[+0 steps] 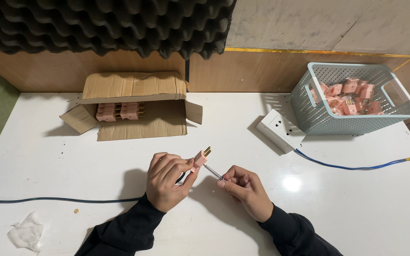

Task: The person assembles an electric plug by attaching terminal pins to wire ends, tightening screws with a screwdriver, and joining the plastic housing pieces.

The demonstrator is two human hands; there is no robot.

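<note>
Bare hands, long sleeves (129, 230) seemingly black knit.

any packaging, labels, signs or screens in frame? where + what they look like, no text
Cardboard box: back left of the white table, lying on its side, brown, flaps open, rows of pink plugs inside.
Plastic basket: back right, pale blue, perforated walls, loose pink plugs in clear wrapping.
No labels, signs or screens visible.
</note>
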